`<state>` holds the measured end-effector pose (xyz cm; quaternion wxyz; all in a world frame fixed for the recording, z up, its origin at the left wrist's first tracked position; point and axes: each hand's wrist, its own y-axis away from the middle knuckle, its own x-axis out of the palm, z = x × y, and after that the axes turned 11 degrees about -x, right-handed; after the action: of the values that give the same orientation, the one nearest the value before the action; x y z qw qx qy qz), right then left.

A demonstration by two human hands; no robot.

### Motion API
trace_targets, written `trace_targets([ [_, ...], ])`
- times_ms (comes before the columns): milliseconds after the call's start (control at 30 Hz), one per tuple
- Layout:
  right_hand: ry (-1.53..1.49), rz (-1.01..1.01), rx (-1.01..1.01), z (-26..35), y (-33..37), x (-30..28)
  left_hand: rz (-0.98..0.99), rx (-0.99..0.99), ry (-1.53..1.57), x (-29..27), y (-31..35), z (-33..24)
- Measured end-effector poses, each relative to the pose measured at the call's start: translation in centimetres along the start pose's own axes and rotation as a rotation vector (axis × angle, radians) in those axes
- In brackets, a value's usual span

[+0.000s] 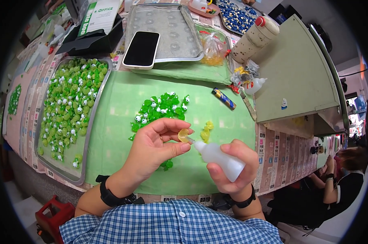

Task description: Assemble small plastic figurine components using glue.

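Observation:
Between the thumb and fingers of my left hand [156, 140] is a small translucent yellow cup-shaped piece [184, 135]. My right hand [239, 164] grips a white squeeze bottle [219, 157], tilted so that its narrow nozzle points at the yellow piece and meets its rim or sits right by it. Just beyond my left hand lies a pile of green plastic figures [161, 107] with white eye parts. Several loose yellow pieces [206, 132] rest on the green mat [119, 122], past the bottle.
On the left stands a metal tray [84, 162] full of green figures. Behind are a phone [141, 49], a second tray [167, 24], a bag of yellow pieces [213, 46], and a speckled bottle [255, 38]. A battery [224, 99] lies near a green-grey cabinet [297, 77]. Another person sits far right.

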<state>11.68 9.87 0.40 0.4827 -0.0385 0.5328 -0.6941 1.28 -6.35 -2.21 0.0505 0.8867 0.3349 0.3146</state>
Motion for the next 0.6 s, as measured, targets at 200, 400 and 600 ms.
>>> trace_targets([
  [200, -0.046, 0.003, 0.018, 0.0, -0.1, -0.2, 0.005, 0.037, -0.055, 0.0, 0.0, 0.1],
  [400, -0.104, -0.007, 0.055, 0.2, -0.4, -0.5, 0.005, 0.062, -0.110, 0.0, 0.2, -0.1],
  [600, -0.103, 0.007, 0.085, 0.4, -0.7, -1.1, -0.016, 0.143, -0.179, 0.1, 0.2, 0.0],
])
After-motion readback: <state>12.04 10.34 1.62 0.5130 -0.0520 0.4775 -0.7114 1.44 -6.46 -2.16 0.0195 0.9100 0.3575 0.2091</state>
